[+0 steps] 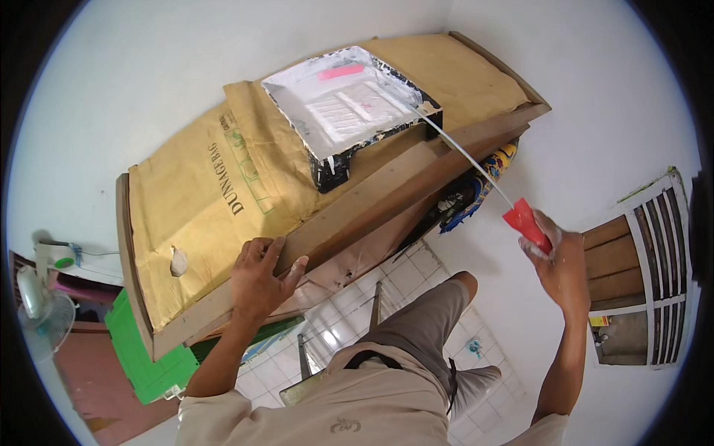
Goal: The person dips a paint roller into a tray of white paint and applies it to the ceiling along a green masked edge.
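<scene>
My left hand (262, 282) grips the wooden edge (357, 208) of a raised platform, fingers bent over it. My right hand (554, 256) is closed round the red handle (524, 219) of a paint roller. Its metal rod (476, 163) runs up into a paint-spattered tray (331, 167) holding white paint; the roller's far end is hard to make out among the paint. A pink piece (340, 72) shows inside the tray. The tray stands on yellow-brown paper sacking (178, 201) covering the platform.
Patterned cloth (491, 171) sticks out beneath the platform. A green plastic panel (141, 331) and white fan (48, 316) are at left. Ladder rails (375, 308) rise below me from a tiled floor (413, 271). A barred window (654, 260) is at right; white walls enclose the platform.
</scene>
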`<state>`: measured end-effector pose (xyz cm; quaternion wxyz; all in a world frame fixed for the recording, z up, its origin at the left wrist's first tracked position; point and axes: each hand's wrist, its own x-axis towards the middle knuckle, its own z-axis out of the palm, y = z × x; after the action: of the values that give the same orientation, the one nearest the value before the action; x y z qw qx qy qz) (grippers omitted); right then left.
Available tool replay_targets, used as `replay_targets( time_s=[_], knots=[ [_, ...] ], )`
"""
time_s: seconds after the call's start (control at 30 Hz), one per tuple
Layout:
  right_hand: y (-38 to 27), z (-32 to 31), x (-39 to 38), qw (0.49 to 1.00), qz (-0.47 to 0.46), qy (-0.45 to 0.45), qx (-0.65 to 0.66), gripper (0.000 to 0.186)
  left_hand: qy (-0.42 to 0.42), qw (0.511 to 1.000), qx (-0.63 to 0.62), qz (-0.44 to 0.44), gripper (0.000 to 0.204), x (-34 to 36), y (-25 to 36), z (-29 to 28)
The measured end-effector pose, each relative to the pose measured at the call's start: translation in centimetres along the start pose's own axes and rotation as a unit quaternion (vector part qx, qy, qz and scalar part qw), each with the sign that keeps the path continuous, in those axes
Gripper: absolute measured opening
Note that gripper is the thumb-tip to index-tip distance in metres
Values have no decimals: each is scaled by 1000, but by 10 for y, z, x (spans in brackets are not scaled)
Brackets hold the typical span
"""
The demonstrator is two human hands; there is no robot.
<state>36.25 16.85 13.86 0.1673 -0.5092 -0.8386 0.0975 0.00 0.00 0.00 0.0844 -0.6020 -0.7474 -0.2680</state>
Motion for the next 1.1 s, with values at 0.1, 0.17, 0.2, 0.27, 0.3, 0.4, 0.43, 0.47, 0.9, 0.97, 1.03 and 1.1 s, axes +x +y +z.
replay_targets(
  time_s=[0.1, 0.17, 0.2, 0.27, 0.3, 0.4, 0.43, 0.47, 0.9, 0.97, 1.03, 1.1],
  knots=[
    [-15, -6, 22, 999, 17, -18, -22, 44, 3, 1000, -3, 1, 42, -1, 2, 0],
    [-21, -4, 34, 999, 17, -22, -16, 43, 8, 1000, 1, 12, 42, 0, -4, -3],
    [-21, -4, 39, 999, 0, -21, -32, 42, 7, 1000, 0, 10, 42, 1, -4, -2],
    [-29, -7, 49, 998, 16, -39, -43, 41, 8, 1000, -3, 13, 42, 2, -5, -1],
    [-31, -8, 52, 997, 31, -57, -51, 41, 7, 1000, -3, 12, 42, 2, -3, -1],
    [-30, -6, 58, 998, -28, -39, -42, 38, -4, 1000, -20, -6, 39, 2, -1, -3],
    [-30, -6, 60, 998, -27, -40, -42, 38, -5, 1000, -21, -6, 40, 2, -1, -3],
    [-31, -5, 62, 998, -30, -44, -42, 37, -5, 1000, -21, -6, 40, 2, -1, -3],
    [-35, -41, 59, 989, -9, -72, -132, 44, -6, 1000, -11, -1, 41, 2, -1, -2],
    [-38, -56, 56, 983, 54, -128, -124, 44, -4, 1000, -9, 5, 41, 3, -1, -2],
    [-34, -62, 41, 982, 127, -80, -115, 45, -3, 1000, -5, 1, 42, 1, -3, -1],
    [-26, -62, 35, 988, 95, -56, -109, 46, -2, 1000, 0, 1, 43, 2, -3, -1]
  ],
)
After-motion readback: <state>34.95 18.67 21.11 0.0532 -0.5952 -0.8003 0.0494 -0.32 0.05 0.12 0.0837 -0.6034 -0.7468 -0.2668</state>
